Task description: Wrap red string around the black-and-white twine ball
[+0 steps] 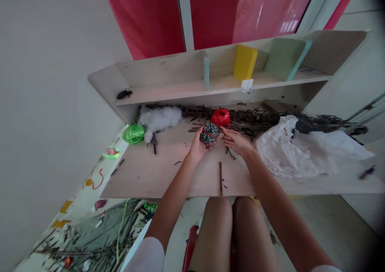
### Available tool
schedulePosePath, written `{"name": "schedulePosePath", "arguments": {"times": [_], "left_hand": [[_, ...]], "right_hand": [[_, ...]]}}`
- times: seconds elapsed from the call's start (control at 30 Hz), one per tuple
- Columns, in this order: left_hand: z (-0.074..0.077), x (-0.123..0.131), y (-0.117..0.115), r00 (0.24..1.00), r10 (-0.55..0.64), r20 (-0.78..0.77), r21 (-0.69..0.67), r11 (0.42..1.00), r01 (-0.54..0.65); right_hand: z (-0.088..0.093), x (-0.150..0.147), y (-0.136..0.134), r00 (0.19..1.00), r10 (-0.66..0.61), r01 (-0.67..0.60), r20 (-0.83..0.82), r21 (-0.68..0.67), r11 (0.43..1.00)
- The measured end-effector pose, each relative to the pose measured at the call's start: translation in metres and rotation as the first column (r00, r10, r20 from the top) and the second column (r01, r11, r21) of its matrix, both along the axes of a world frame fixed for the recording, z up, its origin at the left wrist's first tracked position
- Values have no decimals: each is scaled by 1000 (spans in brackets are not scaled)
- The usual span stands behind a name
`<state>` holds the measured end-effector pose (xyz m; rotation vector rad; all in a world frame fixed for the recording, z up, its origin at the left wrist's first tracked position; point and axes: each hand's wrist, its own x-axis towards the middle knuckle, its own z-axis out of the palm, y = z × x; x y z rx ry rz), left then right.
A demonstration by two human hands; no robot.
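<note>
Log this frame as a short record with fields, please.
Left hand: holds a ball of green-and-white twine
Right hand: open, fingers reaching toward the ball's side
Work surface: pale wooden board
Just behind the hands: ball of red raffia, dry twigs
Further left: ball of green raffia, white cotton wool
Right side: white plastic bag

We get soft, rather dim indoor light, pale glare across the red panels (258, 19), faint shadows, bowed edges, slight blur and darkened corners.
</note>
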<state>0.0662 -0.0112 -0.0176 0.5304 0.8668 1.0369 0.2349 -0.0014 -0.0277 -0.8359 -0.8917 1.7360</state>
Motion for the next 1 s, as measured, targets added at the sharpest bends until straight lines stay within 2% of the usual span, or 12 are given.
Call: {"name": "schedulePosePath", "arguments": {"times": [0.27,0.43,0.6,0.73,1.0], "left_hand": [[3,1,2,999,33,27,-26,999,-33],[2,0,3,996,-34,86,-37,999,37],[2,-3,3,990,-47,136,-54,997,55],[0,-3,3,986,-34,165,-14,999,37],[-8,0,2,994,8,106,92,996,-18]], "right_hand": [[-1,1,1,999,25,-25,-30,10,1000],[-3,0,1,999,29,-28,-25,20,999],[-2,0,2,1000,22,-21,-15,28,999],[0,0,0,1000,16,-16,-9,10,1000],[2,-2,-1,999,44,-44,-16,29,999]]}}
